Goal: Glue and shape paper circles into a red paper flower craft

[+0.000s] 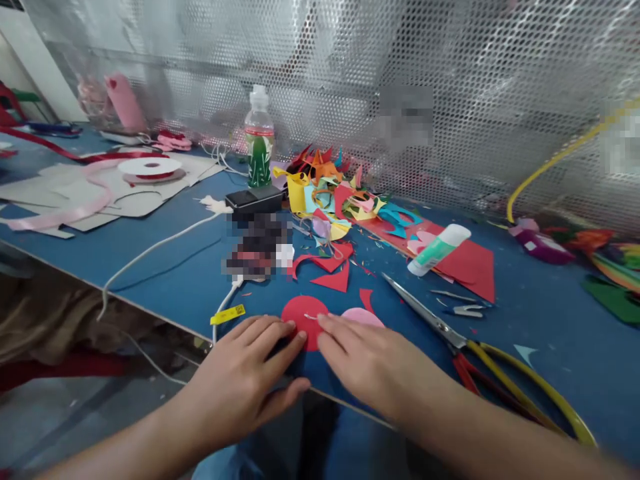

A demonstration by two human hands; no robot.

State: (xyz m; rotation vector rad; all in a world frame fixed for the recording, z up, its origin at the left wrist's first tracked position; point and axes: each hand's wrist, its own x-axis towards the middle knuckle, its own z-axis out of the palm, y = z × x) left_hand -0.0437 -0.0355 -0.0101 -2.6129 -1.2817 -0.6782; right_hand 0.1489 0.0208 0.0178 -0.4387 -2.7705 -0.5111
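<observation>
A red paper circle (304,308) lies flat near the table's front edge, with a small white streak (312,317) on it. My left hand (250,363) rests its fingertips on the circle's left side, fingers extended and thumb apart. From the right, my right hand (370,353) touches the circle with its fingertips beside the white streak; its fingers are stretched and close together, and its thumb is hidden. A pink paper circle (362,316) is partly covered by my right hand. To the right lie large scissors (445,330) with yellow and red handles, blades parted slightly or closed, I cannot tell.
Red paper scraps (333,277) and a heap of coloured offcuts (330,190) lie beyond the hands. A glue stick (440,249) rests on red paper (477,267). A bottle (259,143) stands by the mesh wall. A white cable (160,241) crosses the left side near a ribbon spool (150,165).
</observation>
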